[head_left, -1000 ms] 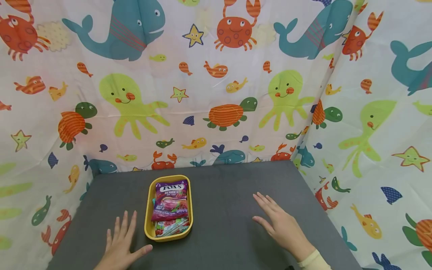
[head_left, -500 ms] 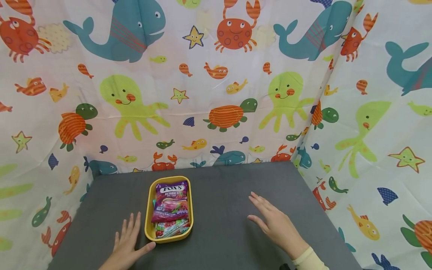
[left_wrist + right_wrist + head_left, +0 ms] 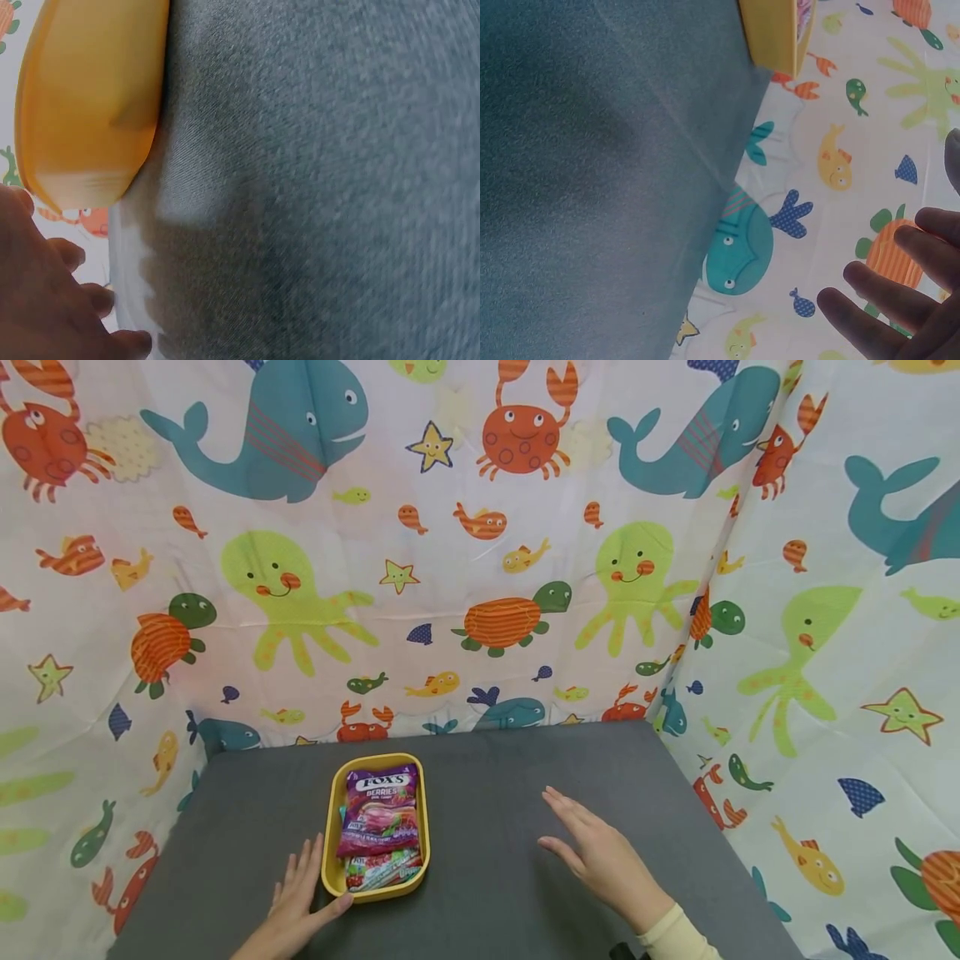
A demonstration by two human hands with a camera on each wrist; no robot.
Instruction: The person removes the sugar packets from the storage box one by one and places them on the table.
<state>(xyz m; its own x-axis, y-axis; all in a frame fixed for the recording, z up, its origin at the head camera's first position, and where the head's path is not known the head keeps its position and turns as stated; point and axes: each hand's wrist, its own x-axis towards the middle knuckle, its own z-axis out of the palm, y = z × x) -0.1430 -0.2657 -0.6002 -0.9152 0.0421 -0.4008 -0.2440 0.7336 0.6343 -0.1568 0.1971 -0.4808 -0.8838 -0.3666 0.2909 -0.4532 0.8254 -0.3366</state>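
A yellow oval-cornered tub (image 3: 426,827) stands left of the middle on a dark grey surface. Inside lies a purple Fox's Berries candy bag (image 3: 381,814), on top of another candy bag (image 3: 382,870) in red, green and white. My left hand (image 3: 296,897) is spread at the tub's near left corner, thumb and fingertips close to its rim; whether they touch it I cannot tell. The left wrist view has the tub's outer wall (image 3: 97,105) above the fingers. Well to the right of the tub, my right hand (image 3: 600,864) hovers with straight fingers and holds nothing.
The dark grey surface (image 3: 495,827) ends at the back and sides against a white curtain (image 3: 450,568) printed with sea animals. A small black object (image 3: 622,952) shows beside the right sleeve (image 3: 678,935).
My left hand has moved right, up to the tub. The right hand has drifted a little left towards it. The tub and its bags have stayed in place.
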